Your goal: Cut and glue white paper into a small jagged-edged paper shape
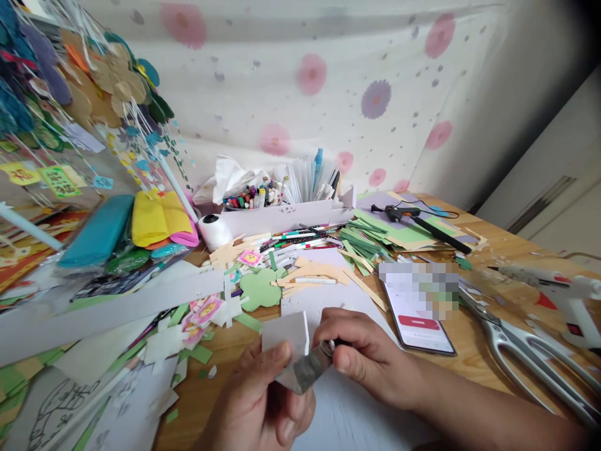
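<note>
Between both hands, white card pinched (left thumb on top), right fist closed on blade.

You are looking at a brightly, evenly lit scene in soft daylight, with only faint shadows lying on the tabletop. The wide lens is bending the edges, and the top right corner is darkening. Your left hand and right hand are smearing slightly with motion blur. A pixelated patch is covering part of the phone.
</note>
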Tool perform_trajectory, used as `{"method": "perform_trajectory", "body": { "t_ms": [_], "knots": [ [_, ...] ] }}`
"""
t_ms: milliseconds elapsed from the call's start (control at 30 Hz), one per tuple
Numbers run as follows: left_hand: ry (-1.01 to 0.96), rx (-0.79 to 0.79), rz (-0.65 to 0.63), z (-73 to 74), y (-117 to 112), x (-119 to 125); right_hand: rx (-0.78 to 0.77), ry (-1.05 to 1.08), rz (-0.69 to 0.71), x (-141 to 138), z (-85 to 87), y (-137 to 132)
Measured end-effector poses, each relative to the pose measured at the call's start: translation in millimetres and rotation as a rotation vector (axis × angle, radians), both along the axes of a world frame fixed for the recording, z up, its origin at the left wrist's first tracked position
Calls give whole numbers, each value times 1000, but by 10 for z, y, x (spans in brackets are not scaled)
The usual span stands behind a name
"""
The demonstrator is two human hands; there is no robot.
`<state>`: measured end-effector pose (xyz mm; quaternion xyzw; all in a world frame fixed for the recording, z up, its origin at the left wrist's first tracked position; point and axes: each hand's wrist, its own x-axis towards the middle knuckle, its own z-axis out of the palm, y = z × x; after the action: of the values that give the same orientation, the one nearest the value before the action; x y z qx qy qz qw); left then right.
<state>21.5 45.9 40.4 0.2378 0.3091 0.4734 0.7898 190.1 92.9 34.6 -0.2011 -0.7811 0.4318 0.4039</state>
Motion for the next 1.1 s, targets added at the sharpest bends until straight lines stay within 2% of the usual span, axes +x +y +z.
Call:
{"method": "perform_trajectory", "body": {
  "t_ms": [200,367,500,900,1100],
  "knots": [
    [96,-1,70,19,44,-14,-43,44,-66,27,7,-7],
    [143,-14,45,-22,10,-31,-14,-11,-36,26,9,7],
    [134,-34,61,-5,3,-14,17,-32,-8,9,12,7],
    [95,49,-14,-16,-43,-18,122,7,-20,9,37,-15],
    [32,36,-41,5,-24,-8,152,-19,-34,24,52,10]
  ]
}}
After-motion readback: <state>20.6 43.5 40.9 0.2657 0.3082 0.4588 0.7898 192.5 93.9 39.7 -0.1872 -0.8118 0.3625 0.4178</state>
